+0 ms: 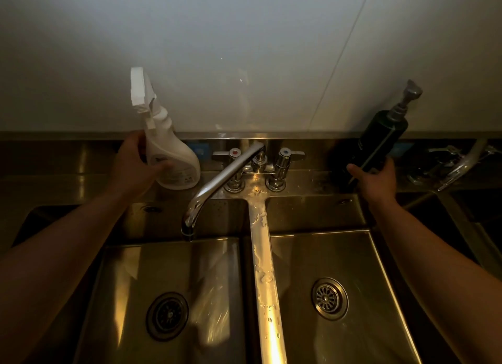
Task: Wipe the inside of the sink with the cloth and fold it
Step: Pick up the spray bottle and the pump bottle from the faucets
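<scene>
No legible wording; blurred print on white spray bottle (173, 161), left of centre, and dark pump bottle (380, 143), right; red dot (235, 152) and blue dot (284, 152) capping tap handles (295, 153), centre.

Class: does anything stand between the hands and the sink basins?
The left hand grips the spray bottle, right hand the pump bottle. The faucet spout overhangs the back of the left basin; no cloth shows.

Steel double sink (361, 214), wet divider (264, 268) down its middle, faucet (217, 178) on back ledge (312, 176), white spray bottle (173, 157) standing beside it
</scene>
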A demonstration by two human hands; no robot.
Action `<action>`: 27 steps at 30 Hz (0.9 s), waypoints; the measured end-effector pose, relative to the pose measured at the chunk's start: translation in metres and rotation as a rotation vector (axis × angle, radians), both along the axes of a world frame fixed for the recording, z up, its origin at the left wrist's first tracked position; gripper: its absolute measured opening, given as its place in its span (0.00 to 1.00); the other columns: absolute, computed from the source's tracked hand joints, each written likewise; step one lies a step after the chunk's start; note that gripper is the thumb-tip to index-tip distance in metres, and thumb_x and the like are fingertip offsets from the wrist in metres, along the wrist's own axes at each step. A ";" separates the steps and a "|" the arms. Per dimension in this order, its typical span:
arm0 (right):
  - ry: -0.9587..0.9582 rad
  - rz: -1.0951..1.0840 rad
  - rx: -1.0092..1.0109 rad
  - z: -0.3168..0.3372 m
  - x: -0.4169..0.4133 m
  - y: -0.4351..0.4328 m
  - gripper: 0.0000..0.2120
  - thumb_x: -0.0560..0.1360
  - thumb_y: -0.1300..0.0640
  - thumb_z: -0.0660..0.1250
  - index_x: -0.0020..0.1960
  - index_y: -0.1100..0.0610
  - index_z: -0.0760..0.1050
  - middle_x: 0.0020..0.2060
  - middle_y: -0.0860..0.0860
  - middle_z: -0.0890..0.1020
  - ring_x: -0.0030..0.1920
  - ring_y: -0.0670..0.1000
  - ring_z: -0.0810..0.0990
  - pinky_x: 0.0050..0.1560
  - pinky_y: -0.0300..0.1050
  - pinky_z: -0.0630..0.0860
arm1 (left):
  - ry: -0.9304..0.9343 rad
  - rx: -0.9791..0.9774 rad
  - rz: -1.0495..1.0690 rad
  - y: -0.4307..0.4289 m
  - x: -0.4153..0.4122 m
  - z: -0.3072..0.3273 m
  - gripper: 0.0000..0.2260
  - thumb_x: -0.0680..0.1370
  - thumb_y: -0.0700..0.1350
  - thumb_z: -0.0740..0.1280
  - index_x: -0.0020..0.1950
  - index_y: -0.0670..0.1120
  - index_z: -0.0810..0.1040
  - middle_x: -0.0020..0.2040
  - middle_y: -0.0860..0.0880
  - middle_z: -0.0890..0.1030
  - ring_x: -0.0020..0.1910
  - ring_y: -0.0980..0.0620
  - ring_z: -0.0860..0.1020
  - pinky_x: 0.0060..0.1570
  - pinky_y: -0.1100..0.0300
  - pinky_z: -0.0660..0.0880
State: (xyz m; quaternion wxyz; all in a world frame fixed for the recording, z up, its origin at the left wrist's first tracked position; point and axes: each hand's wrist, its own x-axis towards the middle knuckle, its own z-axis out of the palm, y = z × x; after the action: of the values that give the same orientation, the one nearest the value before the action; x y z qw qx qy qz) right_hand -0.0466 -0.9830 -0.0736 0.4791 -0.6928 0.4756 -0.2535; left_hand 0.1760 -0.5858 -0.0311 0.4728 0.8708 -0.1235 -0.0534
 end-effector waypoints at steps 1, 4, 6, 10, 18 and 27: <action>-0.004 -0.007 -0.003 0.000 0.001 -0.001 0.37 0.70 0.53 0.75 0.74 0.51 0.60 0.70 0.54 0.70 0.69 0.57 0.70 0.66 0.58 0.70 | 0.004 -0.002 -0.009 0.001 0.001 0.000 0.30 0.69 0.39 0.75 0.69 0.45 0.67 0.66 0.43 0.74 0.62 0.46 0.73 0.53 0.56 0.71; -0.011 -0.014 -0.011 0.001 0.003 -0.001 0.35 0.70 0.54 0.75 0.72 0.52 0.63 0.68 0.53 0.72 0.68 0.57 0.71 0.65 0.58 0.71 | 0.003 -0.004 -0.005 0.001 0.001 0.000 0.29 0.68 0.40 0.76 0.66 0.43 0.68 0.62 0.44 0.75 0.55 0.50 0.73 0.43 0.63 0.71; -0.010 -0.018 -0.033 0.000 0.002 0.002 0.34 0.70 0.54 0.75 0.71 0.53 0.63 0.67 0.53 0.73 0.67 0.57 0.72 0.64 0.54 0.71 | -0.004 -0.011 0.025 0.001 0.000 0.000 0.29 0.67 0.41 0.77 0.64 0.43 0.69 0.59 0.45 0.76 0.52 0.51 0.74 0.38 0.67 0.68; -0.025 0.018 -0.070 0.005 -0.010 0.017 0.33 0.70 0.52 0.75 0.70 0.51 0.64 0.66 0.52 0.74 0.65 0.54 0.73 0.61 0.52 0.72 | -0.036 -0.043 0.052 0.002 -0.007 -0.001 0.29 0.65 0.41 0.79 0.61 0.43 0.70 0.59 0.44 0.77 0.53 0.51 0.75 0.38 0.67 0.68; -0.083 0.091 -0.053 0.033 -0.038 0.093 0.32 0.70 0.55 0.74 0.70 0.52 0.65 0.63 0.47 0.74 0.58 0.45 0.72 0.55 0.45 0.69 | -0.065 -0.105 0.046 0.020 -0.040 0.007 0.27 0.67 0.44 0.77 0.64 0.46 0.73 0.55 0.51 0.78 0.51 0.52 0.77 0.39 0.66 0.71; -0.007 0.182 0.007 0.042 -0.071 0.217 0.33 0.68 0.55 0.76 0.69 0.52 0.66 0.64 0.48 0.75 0.59 0.50 0.76 0.53 0.46 0.73 | -0.063 -0.234 0.047 0.067 -0.088 0.025 0.25 0.67 0.46 0.76 0.60 0.49 0.71 0.53 0.53 0.76 0.48 0.57 0.76 0.42 0.62 0.74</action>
State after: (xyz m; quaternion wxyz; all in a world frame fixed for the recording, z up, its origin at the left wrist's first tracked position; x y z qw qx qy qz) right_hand -0.1172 -0.7659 -0.0313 0.5043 -0.7305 0.4099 -0.2098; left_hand 0.0877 -0.5187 -0.0061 0.5684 0.8135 -0.1231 -0.0002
